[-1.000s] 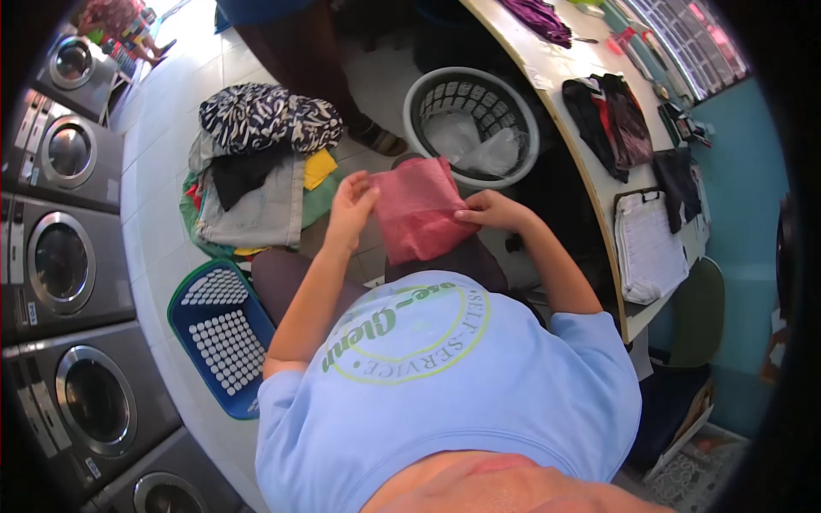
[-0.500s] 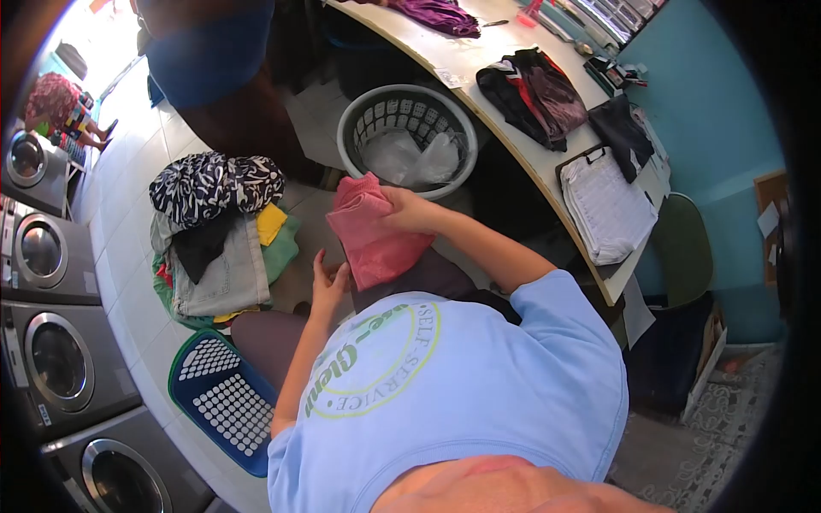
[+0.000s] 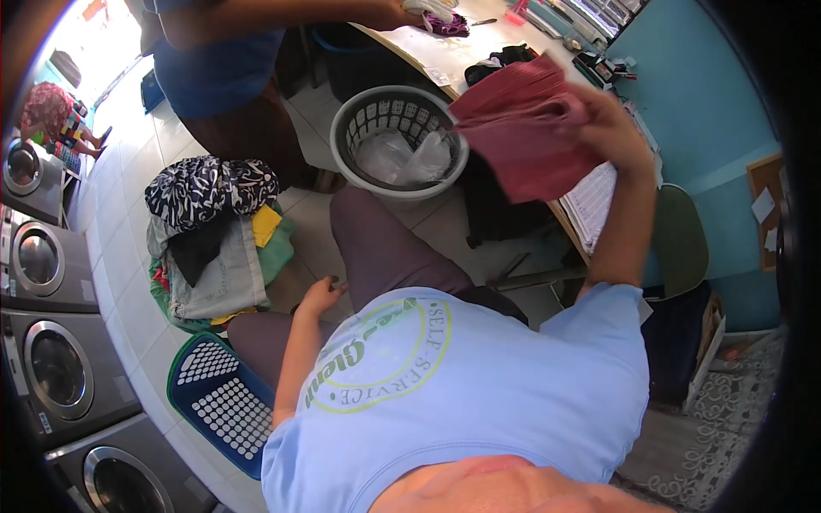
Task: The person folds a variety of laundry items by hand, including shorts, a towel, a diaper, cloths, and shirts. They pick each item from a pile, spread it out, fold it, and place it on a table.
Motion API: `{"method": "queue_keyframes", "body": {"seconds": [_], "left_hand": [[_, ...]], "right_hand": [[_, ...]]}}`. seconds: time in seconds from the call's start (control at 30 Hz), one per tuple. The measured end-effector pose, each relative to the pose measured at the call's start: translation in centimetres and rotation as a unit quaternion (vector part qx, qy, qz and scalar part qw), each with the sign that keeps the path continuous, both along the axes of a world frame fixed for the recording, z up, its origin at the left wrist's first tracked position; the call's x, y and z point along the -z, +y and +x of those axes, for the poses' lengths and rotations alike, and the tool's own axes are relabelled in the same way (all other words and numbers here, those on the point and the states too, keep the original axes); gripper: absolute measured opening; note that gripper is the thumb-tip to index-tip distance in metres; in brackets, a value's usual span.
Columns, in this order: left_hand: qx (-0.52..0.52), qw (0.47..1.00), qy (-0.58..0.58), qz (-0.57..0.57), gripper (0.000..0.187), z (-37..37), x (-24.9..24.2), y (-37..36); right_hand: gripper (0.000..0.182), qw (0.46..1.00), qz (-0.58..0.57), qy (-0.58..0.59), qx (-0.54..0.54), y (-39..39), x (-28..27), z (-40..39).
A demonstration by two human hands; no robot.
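Observation:
My right hand, slightly blurred, grips a folded red cloth raised over the edge of the white table. The cloth hides part of the dark folded garments and of the papers on that table. Down by my thigh, my left hand holds nothing, its fingers loosely apart. Left of it is a pile of clothes with a pale denim piece, a yellow cloth and a black-and-white patterned bundle on top.
A grey round basket with clear plastic bags stands ahead. The blue basket lies at lower left. A co-worker in a blue top stands ahead, an arm over the table. Front-loading machines line the left; a chair stands right.
My right hand has lifted the red cloth from my lap to the right, over the table edge. My left hand moved down slightly. The co-worker's arm now reaches over the table.

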State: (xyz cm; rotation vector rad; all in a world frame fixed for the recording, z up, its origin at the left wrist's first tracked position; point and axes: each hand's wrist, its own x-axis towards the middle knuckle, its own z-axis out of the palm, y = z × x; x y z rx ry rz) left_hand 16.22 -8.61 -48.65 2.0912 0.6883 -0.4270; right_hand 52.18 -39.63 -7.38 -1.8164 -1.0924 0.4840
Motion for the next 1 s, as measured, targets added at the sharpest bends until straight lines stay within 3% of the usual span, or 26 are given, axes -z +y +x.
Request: {"method": "queue_keyframes", "body": {"seconds": [0.07, 0.13, 0.23, 0.47, 0.5, 0.6, 0.67, 0.73, 0.83, 0.87, 0.9, 0.93, 1.0], "left_hand": [[0.003, 1.000, 0.017, 0.009, 0.058, -0.1, 0.3, 0.2], [0.006, 0.999, 0.034, 0.016, 0.058, -0.1, 0.2, 0.2], [-0.015, 0.999, 0.026, 0.014, 0.058, -0.5, 1.3, 0.3], [-0.005, 0.998, 0.053, 0.032, 0.053, -0.8, 1.4, 0.3], [-0.003, 0.997, 0.066, 0.043, 0.053, -0.3, 0.6, 0.0], [0.002, 0.998, 0.051, 0.044, 0.053, -0.3, 3.2, 0.2], [0.024, 0.997, 0.066, 0.045, 0.050, -0.1, 3.8, 0.3], [-0.001, 0.998, 0.051, 0.035, 0.050, -0.3, 1.8, -0.2], [0.004, 0.998, 0.036, 0.050, 0.049, -0.5, 1.2, -0.2], [-0.005, 0.999, -0.002, 0.048, 0.047, -0.6, 0.2, 0.1], [-0.012, 0.998, -0.042, 0.047, 0.044, -0.6, -1.1, 0.6], [-0.072, 0.990, -0.109, 0.055, 0.041, -0.5, -2.0, 1.4], [-0.208, 0.951, -0.198, 0.112, 0.037, -0.8, -4.6, 3.8]], "right_hand": [[0.049, 0.993, -0.006, -0.107, -0.056, -1.2, -4.5, 2.2], [0.044, 0.998, 0.055, -0.005, -0.015, -3.9, -6.2, 7.1], [0.037, 0.984, 0.175, 0.030, -0.011, -4.1, -8.6, 7.5], [0.035, 0.991, 0.132, -0.007, 0.036, -5.7, -9.2, 16.3], [0.037, 0.991, 0.099, -0.019, 0.087, -5.0, -8.5, 17.3], [0.049, 0.990, -0.022, -0.017, 0.142, -2.4, -3.6, 23.2], [0.059, 0.967, -0.046, -0.084, 0.236, 0.8, 1.2, 24.0], [0.060, 0.947, -0.104, -0.199, 0.231, 3.0, 8.4, 28.0], [0.060, 0.863, -0.163, -0.433, 0.205, 5.8, 18.6, 32.3], [0.061, 0.846, -0.157, -0.470, 0.197, 6.0, 20.7, 33.3], [0.060, 0.862, -0.116, -0.455, 0.190, 5.6, 21.7, 35.2], [0.060, 0.878, -0.117, -0.426, 0.183, 5.5, 21.4, 34.7], [0.058, 0.816, -0.162, -0.529, 0.169, 4.1, 22.8, 37.3]]}}
